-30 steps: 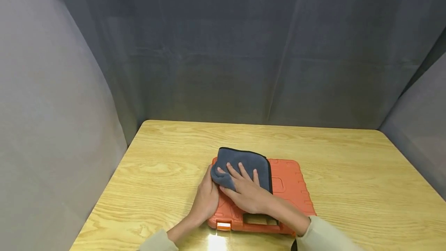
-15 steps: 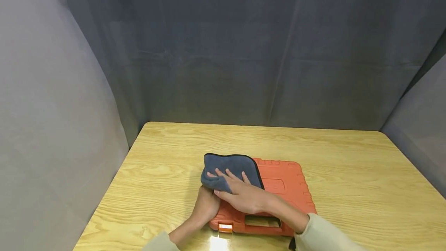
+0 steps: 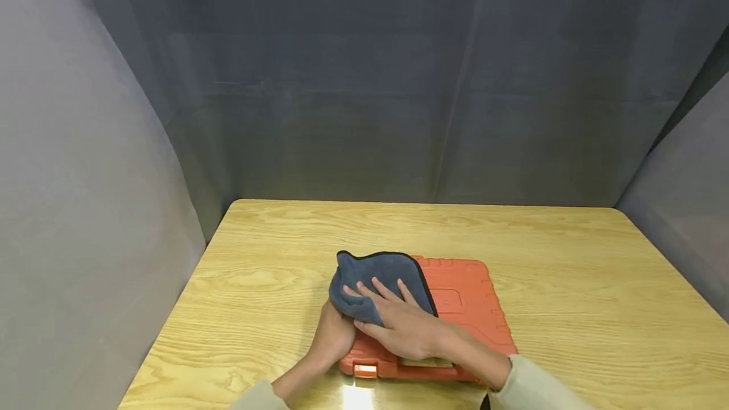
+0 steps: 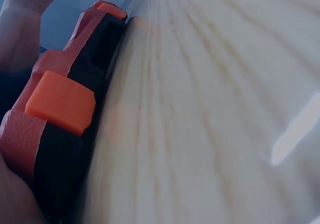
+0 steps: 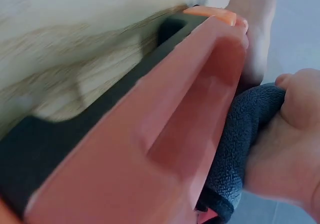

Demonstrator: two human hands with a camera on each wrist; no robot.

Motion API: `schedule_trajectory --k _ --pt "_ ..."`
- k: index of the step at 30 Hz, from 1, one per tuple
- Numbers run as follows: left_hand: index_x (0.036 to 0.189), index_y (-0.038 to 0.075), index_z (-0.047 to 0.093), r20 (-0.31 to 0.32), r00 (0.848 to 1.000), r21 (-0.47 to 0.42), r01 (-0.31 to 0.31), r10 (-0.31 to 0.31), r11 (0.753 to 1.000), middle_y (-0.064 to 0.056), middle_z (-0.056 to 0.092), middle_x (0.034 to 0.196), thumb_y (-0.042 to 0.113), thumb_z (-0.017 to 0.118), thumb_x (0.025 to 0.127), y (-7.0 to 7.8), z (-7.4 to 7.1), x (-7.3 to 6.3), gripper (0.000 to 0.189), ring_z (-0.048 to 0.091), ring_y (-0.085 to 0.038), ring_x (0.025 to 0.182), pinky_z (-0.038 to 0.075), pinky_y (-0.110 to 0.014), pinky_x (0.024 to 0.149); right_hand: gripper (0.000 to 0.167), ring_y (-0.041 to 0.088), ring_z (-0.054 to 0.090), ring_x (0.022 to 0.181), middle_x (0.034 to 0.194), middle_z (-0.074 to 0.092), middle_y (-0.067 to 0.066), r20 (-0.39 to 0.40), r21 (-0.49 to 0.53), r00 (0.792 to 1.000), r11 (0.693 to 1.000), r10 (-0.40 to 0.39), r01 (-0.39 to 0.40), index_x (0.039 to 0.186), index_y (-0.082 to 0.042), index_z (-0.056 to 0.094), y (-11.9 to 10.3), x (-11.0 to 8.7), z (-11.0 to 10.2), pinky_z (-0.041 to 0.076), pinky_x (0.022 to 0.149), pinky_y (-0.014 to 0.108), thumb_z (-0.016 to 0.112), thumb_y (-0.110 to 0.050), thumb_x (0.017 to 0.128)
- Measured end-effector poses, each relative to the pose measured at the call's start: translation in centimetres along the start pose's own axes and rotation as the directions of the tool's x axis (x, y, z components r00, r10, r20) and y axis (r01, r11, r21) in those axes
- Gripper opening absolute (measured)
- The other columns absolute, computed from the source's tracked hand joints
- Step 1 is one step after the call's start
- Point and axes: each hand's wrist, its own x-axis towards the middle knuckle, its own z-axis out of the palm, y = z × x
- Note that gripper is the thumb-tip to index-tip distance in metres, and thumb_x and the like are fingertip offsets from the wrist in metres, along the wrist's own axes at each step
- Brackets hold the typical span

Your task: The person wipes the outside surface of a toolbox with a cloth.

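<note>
An orange-red plastic tool case (image 3: 464,302) lies flat on the wooden table. Its black lower half and orange latch (image 4: 60,101) show in the left wrist view. My left hand (image 3: 333,337) grips the case's left edge, with its fingertips hidden beneath a grey-blue cloth (image 3: 376,267). That cloth has a black border, covers the case's left part and hangs over its left side. My right hand (image 3: 407,328) presses on the cloth with spread, straight fingers. In the right wrist view, a bunched fold of the cloth (image 5: 235,139) sits between palm and case.
The wooden tabletop (image 3: 262,245) extends around the case on both sides and behind it. Beyond its far edge hangs a dark grey curtain (image 3: 342,112). Lighter grey panels stand at the left (image 3: 85,207) and right (image 3: 689,207).
My right hand has slid the cloth leftward and slightly nearer, baring more of the case's right part. The cloth now covers my left fingertips. The case has hardly moved.
</note>
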Motion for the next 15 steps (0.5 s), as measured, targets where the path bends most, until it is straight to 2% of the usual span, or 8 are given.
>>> schedule_trajectory --k 5,9,15 --pt "0.156 -0.003 0.024 0.012 1.0 -0.013 0.02 -0.02 1.0 -0.022 0.038 0.153 0.018 0.039 0.11 0.1 0.1 0.4 0.053 0.035 -0.035 0.14 0.031 -0.051 0.112 0.06 0.028 0.006 0.151 0.164 0.018 0.001 -0.029 -0.059 0.999 0.998 0.019 -0.021 0.16 -0.037 0.021 0.8 -1.3 -0.1 -0.006 0.115 0.062 0.036 -0.056 0.105" --pt "0.156 -0.005 0.022 0.004 0.999 0.001 0.05 -0.05 0.999 -0.023 0.033 0.156 0.017 0.031 0.111 0.3 0.2 0.7 0.051 0.03 -0.036 0.143 0.028 -0.053 0.114 0.061 0.03 0.007 0.151 0.164 0.02 0.004 -0.064 -0.059 0.997 0.997 0.05 -0.054 0.159 -0.035 0.025 1.7 -2.6 -0.3 -0.006 0.114 0.064 0.038 -0.057 0.104" --pt "0.155 -0.008 0.02 0.004 0.994 -0.003 0.109 -0.109 0.994 -0.026 0.026 0.158 0.012 0.033 0.109 0.5 0.2 0.9 0.051 0.024 -0.038 0.145 0.021 -0.053 0.116 0.061 0.032 0.007 0.151 0.164 0.02 0.004 -0.143 -0.019 0.979 0.989 0.142 -0.147 0.158 -0.031 0.032 3.5 -5.1 -0.7 -0.009 0.113 0.065 0.043 -0.055 0.103"
